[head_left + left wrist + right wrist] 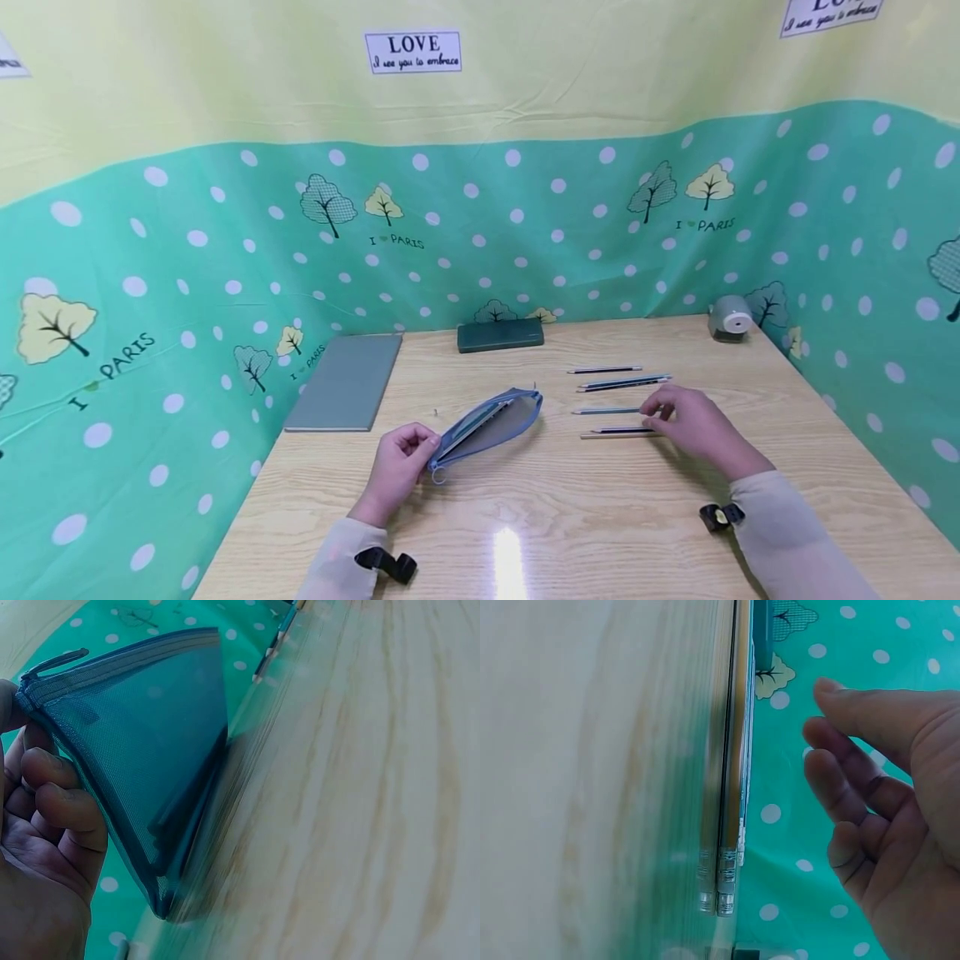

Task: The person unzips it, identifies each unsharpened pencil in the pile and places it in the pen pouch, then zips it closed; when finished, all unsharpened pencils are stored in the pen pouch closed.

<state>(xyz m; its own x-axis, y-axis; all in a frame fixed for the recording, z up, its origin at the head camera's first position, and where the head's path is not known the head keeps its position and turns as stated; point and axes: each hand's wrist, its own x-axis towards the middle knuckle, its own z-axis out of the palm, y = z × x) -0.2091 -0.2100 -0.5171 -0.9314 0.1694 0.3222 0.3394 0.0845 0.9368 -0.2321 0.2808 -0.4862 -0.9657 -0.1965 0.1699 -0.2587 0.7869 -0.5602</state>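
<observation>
My left hand (402,460) pinches the near left corner of a blue mesh zipper pouch (501,432) between thumb and fingers. The pouch's mouth gapes, and flat items with a pale edge show inside. In the left wrist view, the pouch (142,712) hangs from the fingertips beside its zipper pull, with dark long shapes behind the mesh. My right hand (693,421) hovers at the eraser ends of several pencils (626,431), its fingers loosely bent. The right wrist view has a gap between thumb and fingers of this hand (885,795), apart from the pencils (726,862).
Further back lie more pencils (622,383), roughly parallel. A grey notebook (345,383) is on the left of the table, a dark green case (500,335) at the back edge, and a pencil sharpener (729,319) in the back right corner. Patterned cloth (465,225) surrounds the table.
</observation>
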